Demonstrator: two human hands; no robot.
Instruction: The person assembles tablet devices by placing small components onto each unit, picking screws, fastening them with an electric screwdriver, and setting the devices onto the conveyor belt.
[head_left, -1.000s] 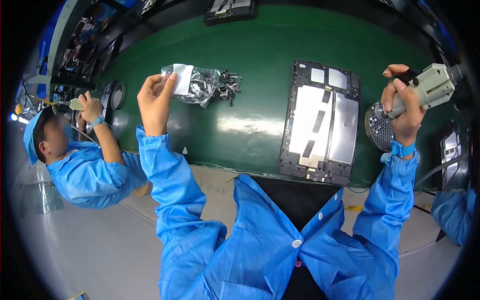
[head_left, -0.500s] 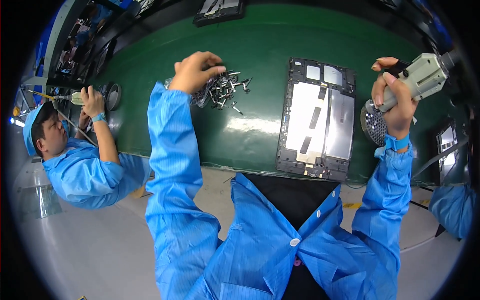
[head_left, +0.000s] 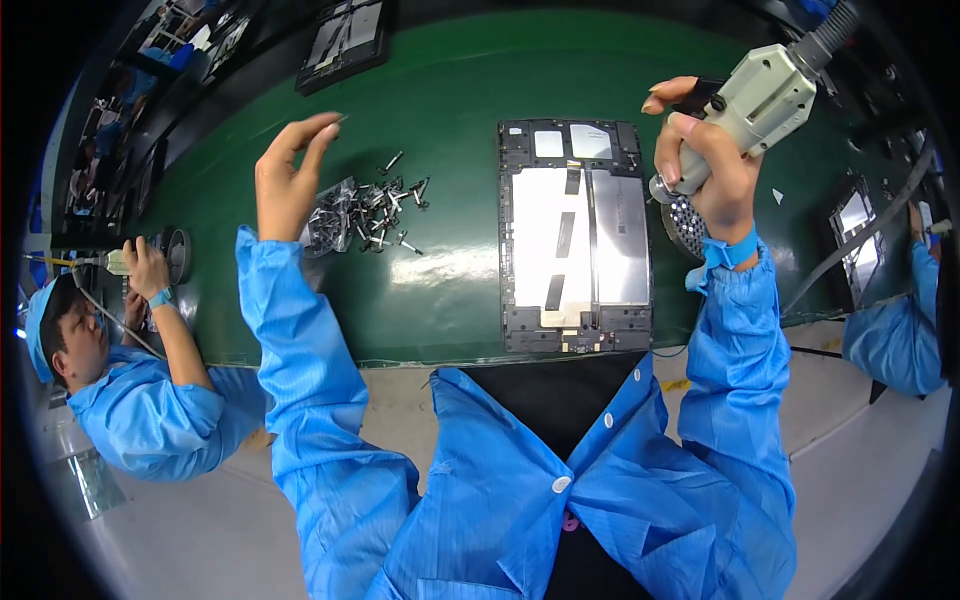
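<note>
My left hand (head_left: 290,178) is raised at the left of a pile of small black and silver parts (head_left: 378,212). Its thumb and forefinger are pinched together, with a tiny thing at the tips too small to name. My right hand (head_left: 718,165) wraps round a light grey hand-held power tool (head_left: 766,100) with a ribbed hose at its upper end. Under that hand, partly hidden, is a round dish of small shiny pieces (head_left: 683,225). Between my hands lies an opened tablet (head_left: 545,240) on the green table, its silver inside facing up.
A clear plastic bag (head_left: 330,220) lies against the pile. Other opened tablets are at the far left (head_left: 342,45) and the right (head_left: 858,240), where a grey cable (head_left: 855,230) crosses. A co-worker (head_left: 150,380) in blue works at the left; another person's sleeve (head_left: 895,340) shows at the right.
My left hand has moved left, away from over the pile. My right hand, with the power tool, has come slightly nearer the tablet. The whole view has shifted.
</note>
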